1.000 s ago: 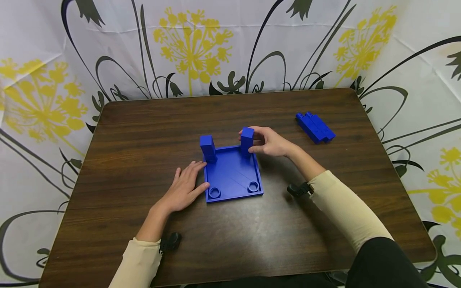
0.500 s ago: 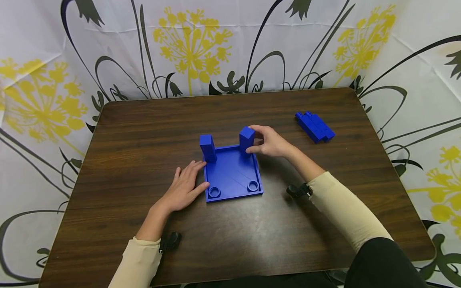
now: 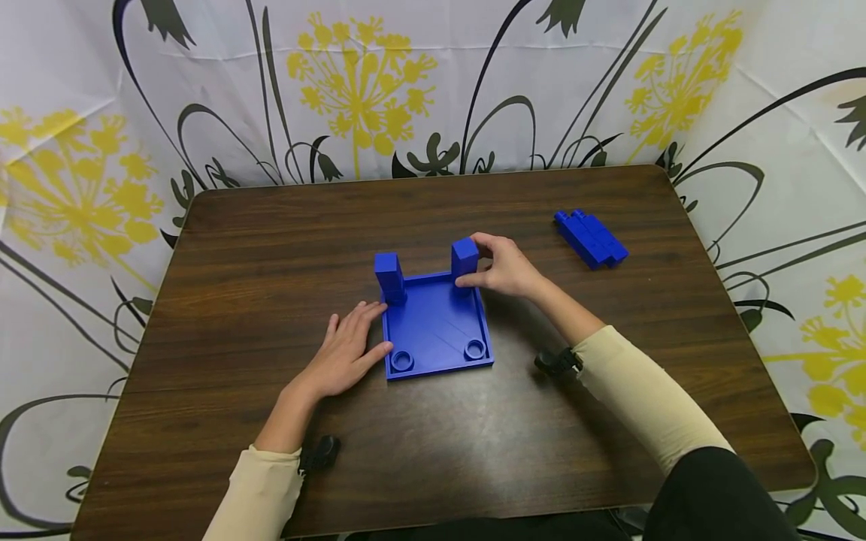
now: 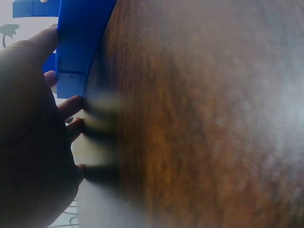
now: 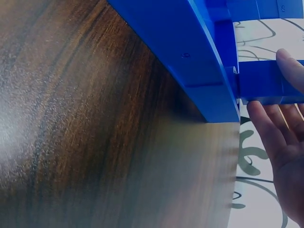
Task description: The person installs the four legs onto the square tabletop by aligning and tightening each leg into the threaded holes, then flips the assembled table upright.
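A blue square tray-like tabletop (image 3: pixel 436 323) lies on the table, its low rim upward, with a round socket in each near corner. One blue square leg (image 3: pixel 389 278) stands upright in its far left corner. At the far right corner my right hand (image 3: pixel 509 269) pinches a second leg (image 3: pixel 464 258) between thumb and fingers. In the right wrist view a narrow gap shows between that leg (image 5: pixel 263 81) and the tabletop rim (image 5: pixel 204 71). My left hand (image 3: pixel 341 357) lies with fingers extended, thumb and fingertips touching the tabletop's left side.
Beyond my right hand, loose blue legs (image 3: pixel 591 239) lie side by side on the brown wooden table (image 3: pixel 284 240). A white curtain with a plant print (image 3: pixel 433 90) hangs behind the table's far edge.
The right-hand leg has turned a little in my right hand's grip, and the fingers have shifted slightly around it. My left hand and the tabletop stay in place.
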Motion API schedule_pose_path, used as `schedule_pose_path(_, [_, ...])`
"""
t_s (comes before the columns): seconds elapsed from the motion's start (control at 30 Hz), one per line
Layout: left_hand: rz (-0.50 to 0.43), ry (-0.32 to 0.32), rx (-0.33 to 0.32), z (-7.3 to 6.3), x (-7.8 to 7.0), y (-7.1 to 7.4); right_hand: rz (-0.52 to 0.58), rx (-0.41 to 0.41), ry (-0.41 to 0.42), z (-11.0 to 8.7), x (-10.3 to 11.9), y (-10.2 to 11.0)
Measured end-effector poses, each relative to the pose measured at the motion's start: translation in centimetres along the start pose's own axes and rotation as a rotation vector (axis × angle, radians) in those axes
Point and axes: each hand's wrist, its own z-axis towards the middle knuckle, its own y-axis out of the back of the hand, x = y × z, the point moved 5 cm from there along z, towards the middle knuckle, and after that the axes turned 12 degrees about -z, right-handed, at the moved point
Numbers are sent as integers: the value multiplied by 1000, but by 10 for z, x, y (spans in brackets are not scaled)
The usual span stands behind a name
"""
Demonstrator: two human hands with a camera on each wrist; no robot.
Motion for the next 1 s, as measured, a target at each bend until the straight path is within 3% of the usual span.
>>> schedule_pose_path(0.3, [10, 23, 20, 0, 0, 0, -58, -58, -21, -1, 2, 0])
schedule_pose_path(0.53, [2, -7, -4, 0, 0, 0, -60, -60, -29, 1, 1, -1])
schedule_pose_path(0.8, [8, 14, 18, 0, 1, 0, -5, 44, -38, 0, 3, -2])
schedule_pose_path(1.0, [12, 21, 23, 0, 2, 0, 173, 152, 50, 2, 3, 1])
